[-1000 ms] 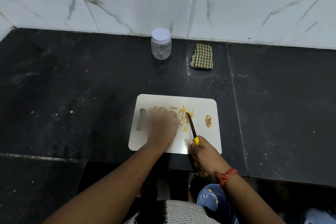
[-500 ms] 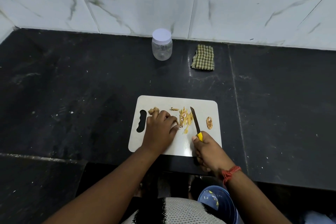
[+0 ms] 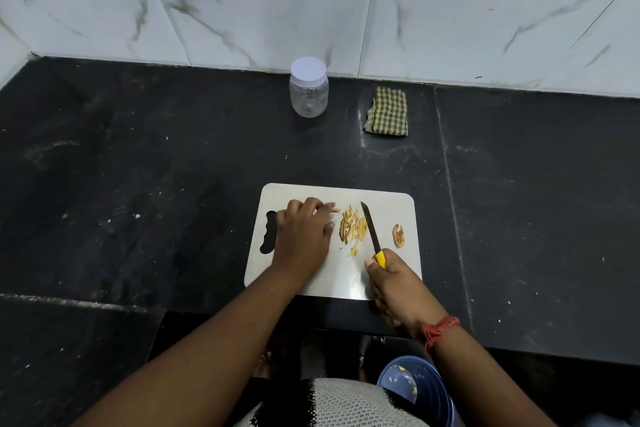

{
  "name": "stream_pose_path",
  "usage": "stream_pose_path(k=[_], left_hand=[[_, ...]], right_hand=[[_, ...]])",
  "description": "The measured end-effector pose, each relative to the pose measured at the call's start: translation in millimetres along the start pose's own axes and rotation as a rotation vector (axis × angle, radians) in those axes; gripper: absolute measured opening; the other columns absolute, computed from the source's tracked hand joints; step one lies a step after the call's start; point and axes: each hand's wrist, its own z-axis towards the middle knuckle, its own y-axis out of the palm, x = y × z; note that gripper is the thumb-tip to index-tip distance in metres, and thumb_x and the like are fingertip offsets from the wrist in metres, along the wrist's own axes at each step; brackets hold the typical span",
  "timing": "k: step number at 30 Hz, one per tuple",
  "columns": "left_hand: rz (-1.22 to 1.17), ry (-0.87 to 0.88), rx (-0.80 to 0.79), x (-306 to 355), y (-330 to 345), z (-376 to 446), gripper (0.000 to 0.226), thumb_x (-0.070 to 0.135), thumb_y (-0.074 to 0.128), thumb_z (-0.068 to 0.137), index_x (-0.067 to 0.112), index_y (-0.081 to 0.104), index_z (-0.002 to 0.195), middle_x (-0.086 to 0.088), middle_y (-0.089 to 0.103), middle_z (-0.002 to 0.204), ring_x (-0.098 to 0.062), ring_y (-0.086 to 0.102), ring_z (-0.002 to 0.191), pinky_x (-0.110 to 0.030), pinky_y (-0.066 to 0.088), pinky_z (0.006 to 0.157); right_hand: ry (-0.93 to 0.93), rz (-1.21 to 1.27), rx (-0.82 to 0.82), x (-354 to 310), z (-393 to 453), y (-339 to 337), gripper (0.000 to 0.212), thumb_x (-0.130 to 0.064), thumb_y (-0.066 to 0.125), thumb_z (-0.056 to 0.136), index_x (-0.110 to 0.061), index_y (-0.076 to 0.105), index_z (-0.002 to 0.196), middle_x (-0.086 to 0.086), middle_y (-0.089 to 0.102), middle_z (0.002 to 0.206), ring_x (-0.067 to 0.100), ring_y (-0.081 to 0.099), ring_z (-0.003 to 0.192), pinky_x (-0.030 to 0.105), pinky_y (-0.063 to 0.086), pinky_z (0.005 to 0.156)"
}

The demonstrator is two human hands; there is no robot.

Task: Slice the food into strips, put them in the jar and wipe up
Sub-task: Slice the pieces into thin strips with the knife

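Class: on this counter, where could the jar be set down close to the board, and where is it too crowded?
Free: the dark counter left of the board, and the strip between the board's far edge and the jar and cloth. Crowded: the board itself, with the left hand, strips, knife, right hand and a peel scrap.

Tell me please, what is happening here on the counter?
A person is cutting food into strips on a white cutting board. The right hand holds a yellow-handled knife just right of a pile of cut strips. The left hand rests on the board, fingers at a piece left of the pile. A small piece lies to the right of the blade. Behind, the jar has its lid on and a checked cloth lies folded.
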Motion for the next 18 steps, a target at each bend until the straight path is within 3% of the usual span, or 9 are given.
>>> stream_pose_path(k=[3,8,18], left_hand=[[0.110,0.032,-0.043,-4,-5,9,0.033,0.033,0.053,0.099,0.026,0.060,0.131,0.007,0.057,0.127,-0.020,0.047,0.111,-0.040,0.035,0.092],[0.220,0.037,-0.111,6,-9,24,0.022,0.031,0.047,0.101,0.021,0.063,0.112,0.002,0.059,0.113,-0.021,0.050,0.103,-0.039,0.036,0.089],[0.129,-0.010,-0.231,19,-10,18,0.027,0.036,0.047,0.096,0.018,0.066,0.102,0.001,0.062,0.105,-0.019,0.051,0.100,-0.042,0.034,0.093]], right_hand=[[0.000,-0.005,0.003,1,-1,-1,0.025,-0.034,0.042,0.103,-0.018,0.038,0.084,0.000,0.041,0.057,0.013,0.033,0.042,0.021,0.025,0.039],[-0.006,-0.010,0.003,2,-3,1,0.025,-0.034,0.042,0.103,-0.018,0.039,0.084,0.001,0.041,0.058,0.013,0.034,0.042,0.021,0.025,0.038],[-0.008,-0.019,0.006,4,-2,4,0.025,-0.036,0.043,0.102,-0.020,0.038,0.083,0.001,0.041,0.057,0.013,0.033,0.044,0.022,0.026,0.040]])
